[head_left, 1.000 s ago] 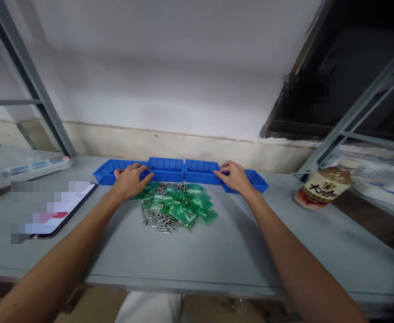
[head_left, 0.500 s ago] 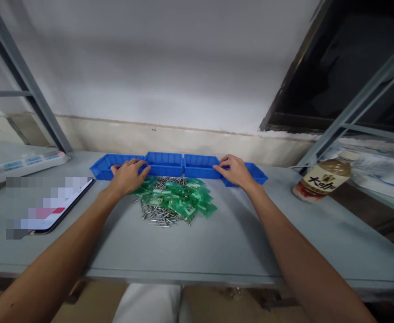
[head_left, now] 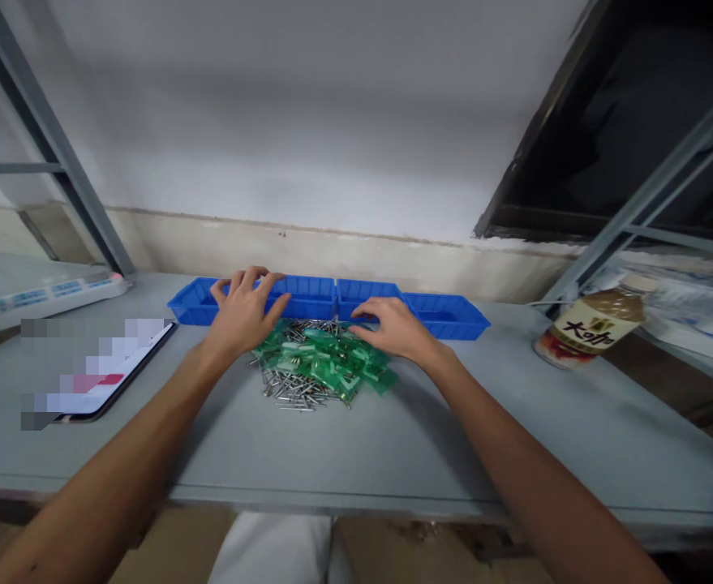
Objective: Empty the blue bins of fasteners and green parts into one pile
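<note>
Several blue bins stand side by side along the back of the table, among them a left bin [head_left: 193, 302] and a right bin [head_left: 452, 316]. In front of them lies a heap of green plastic packets [head_left: 325, 357] mixed with thin metal pins [head_left: 300, 391]. My left hand [head_left: 246, 307], fingers spread and curved, is over the left bins, with nothing seen in it. Over the back right of the heap, in front of a middle bin, my right hand [head_left: 388, 324] has its thumb and fingers apart and holds nothing visible.
A bottle with a cream label [head_left: 593, 324] stands on the right. On the left lie a tablet-like device [head_left: 118, 377], partly pixelated, and a white power strip [head_left: 64, 294]. Grey metal frame posts [head_left: 82, 186] rise at both sides of the grey table [head_left: 344, 462].
My right hand has moved left from the right bin to the heap's back edge. My left hand has shifted slightly right, its fingers spreading. The view has shifted slightly.
</note>
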Action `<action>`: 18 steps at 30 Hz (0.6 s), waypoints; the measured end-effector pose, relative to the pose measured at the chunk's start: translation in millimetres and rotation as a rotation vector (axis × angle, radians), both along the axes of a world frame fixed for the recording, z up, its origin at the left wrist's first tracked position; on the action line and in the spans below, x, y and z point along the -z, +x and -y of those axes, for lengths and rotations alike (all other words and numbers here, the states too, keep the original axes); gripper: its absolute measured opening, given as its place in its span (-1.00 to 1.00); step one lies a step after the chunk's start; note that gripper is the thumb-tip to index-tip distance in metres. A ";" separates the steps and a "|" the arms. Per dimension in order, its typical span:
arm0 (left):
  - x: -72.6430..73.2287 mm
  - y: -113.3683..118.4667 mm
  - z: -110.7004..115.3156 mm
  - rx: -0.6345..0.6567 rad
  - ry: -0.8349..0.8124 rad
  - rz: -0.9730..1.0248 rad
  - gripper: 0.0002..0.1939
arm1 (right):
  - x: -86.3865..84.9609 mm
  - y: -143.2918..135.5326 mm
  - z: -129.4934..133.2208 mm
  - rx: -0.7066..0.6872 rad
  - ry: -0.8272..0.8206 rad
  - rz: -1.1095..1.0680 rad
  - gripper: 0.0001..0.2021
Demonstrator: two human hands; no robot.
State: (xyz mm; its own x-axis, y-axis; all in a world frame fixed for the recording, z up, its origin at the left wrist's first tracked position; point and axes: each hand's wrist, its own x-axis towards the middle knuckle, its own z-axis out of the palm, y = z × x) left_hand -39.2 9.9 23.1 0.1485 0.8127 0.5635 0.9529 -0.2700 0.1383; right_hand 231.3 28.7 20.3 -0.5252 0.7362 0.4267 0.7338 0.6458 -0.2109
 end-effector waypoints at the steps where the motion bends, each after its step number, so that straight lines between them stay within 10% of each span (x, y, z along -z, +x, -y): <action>1: -2.2 5.0 3.3 0.052 0.019 0.019 -0.62 | 1.8 -0.6 0.4 0.008 -0.026 0.003 -0.79; 10: 2.6 31.7 12.1 0.440 -0.021 0.072 -0.76 | 2.2 -3.1 -1.1 0.070 0.030 -0.063 -0.75; 18: -15.2 37.7 -4.9 0.428 -0.181 0.548 -0.75 | 8.5 -23.0 -6.5 0.142 -0.208 -1.097 -0.86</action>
